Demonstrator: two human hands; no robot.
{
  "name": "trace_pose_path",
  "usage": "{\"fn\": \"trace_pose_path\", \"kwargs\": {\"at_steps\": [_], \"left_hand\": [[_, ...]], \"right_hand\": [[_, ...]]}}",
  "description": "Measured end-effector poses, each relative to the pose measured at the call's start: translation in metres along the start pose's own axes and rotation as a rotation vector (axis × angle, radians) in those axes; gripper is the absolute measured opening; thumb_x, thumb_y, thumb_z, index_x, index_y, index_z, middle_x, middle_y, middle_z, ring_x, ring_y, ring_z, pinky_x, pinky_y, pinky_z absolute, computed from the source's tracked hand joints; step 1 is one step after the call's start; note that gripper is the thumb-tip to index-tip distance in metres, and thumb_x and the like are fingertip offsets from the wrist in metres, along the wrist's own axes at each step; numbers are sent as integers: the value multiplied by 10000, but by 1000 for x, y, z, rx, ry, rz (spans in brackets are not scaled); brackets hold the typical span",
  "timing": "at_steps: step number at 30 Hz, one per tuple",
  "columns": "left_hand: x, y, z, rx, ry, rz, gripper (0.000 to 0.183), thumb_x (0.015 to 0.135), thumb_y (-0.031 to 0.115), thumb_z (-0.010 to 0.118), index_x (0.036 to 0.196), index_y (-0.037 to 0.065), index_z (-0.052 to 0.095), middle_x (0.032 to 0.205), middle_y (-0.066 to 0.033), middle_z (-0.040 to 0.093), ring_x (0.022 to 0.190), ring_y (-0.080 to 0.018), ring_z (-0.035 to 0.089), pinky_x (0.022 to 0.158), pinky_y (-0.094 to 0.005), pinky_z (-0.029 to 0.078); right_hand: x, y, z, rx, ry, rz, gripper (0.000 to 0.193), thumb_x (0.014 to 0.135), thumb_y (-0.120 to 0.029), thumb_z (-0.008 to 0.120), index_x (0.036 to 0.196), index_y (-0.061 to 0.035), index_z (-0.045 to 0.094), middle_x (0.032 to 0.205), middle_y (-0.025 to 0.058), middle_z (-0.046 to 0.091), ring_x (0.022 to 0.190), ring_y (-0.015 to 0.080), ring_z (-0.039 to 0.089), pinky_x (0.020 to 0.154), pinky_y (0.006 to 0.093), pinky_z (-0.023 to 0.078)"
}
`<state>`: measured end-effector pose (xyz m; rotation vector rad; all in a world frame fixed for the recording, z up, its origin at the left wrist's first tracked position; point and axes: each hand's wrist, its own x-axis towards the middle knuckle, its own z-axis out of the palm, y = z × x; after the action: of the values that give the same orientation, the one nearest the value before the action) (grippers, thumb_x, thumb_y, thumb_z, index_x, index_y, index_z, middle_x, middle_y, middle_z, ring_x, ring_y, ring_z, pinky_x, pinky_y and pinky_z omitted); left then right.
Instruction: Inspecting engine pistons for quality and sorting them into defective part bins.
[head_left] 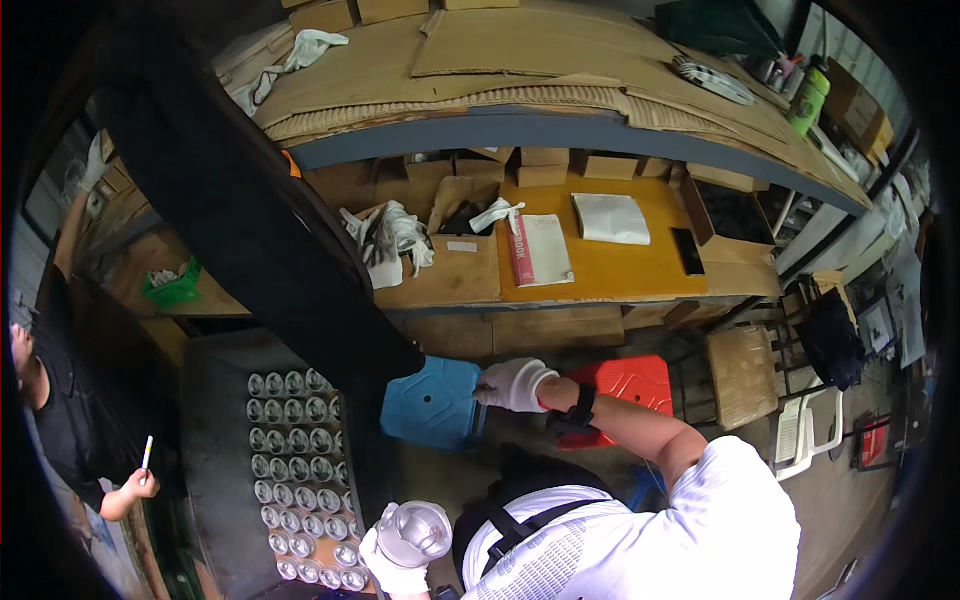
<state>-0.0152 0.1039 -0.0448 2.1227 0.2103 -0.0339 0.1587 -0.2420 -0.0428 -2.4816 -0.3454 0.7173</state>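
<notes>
The white-gloved left hand (392, 572) holds a shiny, silvery round cup (420, 532), seemingly mid-handling, next needing steadiness; the white-gloved right hand (514, 385) I can't tell.

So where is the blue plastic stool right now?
The blue plastic stool is near the middle of the head view, left of the red plastic stool, with the person's gloved right hand at its right edge.

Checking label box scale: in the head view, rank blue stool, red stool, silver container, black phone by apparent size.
1. Blue stool and red stool: too alike to rank; the red one is partly covered.
2. Silver container: probably enlarged by nearness.
3. Black phone.
</notes>
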Motion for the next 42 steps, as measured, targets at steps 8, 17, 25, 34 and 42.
{"fn": "trace_pose_path", "kwargs": {"at_steps": [8,17,25,34,42], "left_hand": [[41,-3,-7,5,51,155,576,695,206,794,1208,18,609,1184,-126,688,1129,-224,623,1019,-357,428],[65,-32,-11,303,69,234,774,674,238,839,1312,51,445,1233,-172,643,1101,-258,629,1032,-405,451],[61,-21,43,344,509,193,1012,445,263,904,1337,18,494,1257,-149,584,1148,-309,577,1036,-427,441],[61,86,66,795,355,-50,586,770,371,734,1197,9,562,1115,-152,621,1068,-313,589,1008,-465,441],[33,79,89,404,644,-252,423,760,383,706,1100,134,672,873,-94,657,811,-314,620,705,-436,485]], "right_hand": [[30,9,-12,-25,49,30,504,966,-498,484,1150,-73,684,1052,189,702,1022,400,641,897,451,489],[69,75,-107,-129,239,162,486,981,-479,466,1161,-75,667,1097,217,681,1019,425,636,869,471,509],[258,222,-227,-761,248,2,406,927,-394,565,1226,-132,649,1278,124,636,1167,336,599,988,379,471],[361,237,-149,-967,77,36,306,887,-313,557,1057,-115,717,1092,148,700,979,320,679,832,455,533],[445,338,-167,-1277,324,46,262,842,-292,575,880,-131,778,951,114,745,861,326,716,707,496,560]]}}
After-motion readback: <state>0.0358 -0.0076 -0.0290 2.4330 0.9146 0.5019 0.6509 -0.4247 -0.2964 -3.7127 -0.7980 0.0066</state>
